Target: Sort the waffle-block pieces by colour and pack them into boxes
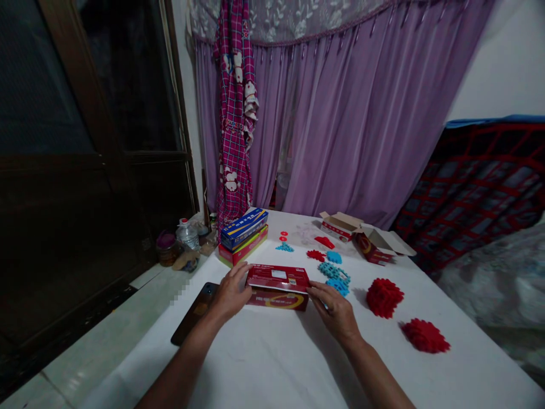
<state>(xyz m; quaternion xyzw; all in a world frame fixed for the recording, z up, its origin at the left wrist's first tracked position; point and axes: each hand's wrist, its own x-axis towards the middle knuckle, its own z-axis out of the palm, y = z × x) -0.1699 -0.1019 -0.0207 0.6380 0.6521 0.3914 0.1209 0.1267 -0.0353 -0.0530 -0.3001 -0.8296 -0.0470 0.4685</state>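
A dark red cardboard box (277,296) lies lengthwise on the white-covered table, with a white label and a yellow ring printed on it. Its lid panel looks nearly closed, with a pale edge along the front. My left hand (232,292) holds the left end, fingers over the top corner and thumb at the front. At the right end, my right hand (335,311) grips the corner; its fingertips are partly hidden. A dark phone (193,315) lies beside and partly behind my left wrist.
A blue box (244,229) rests on a red and yellow-green box (247,248). Two opened boxes, one red-and-white (336,230) and one dark red (372,249), stand at the back right. Blue toothed pieces (334,272) and stacked red ones (384,297) lie on the right.
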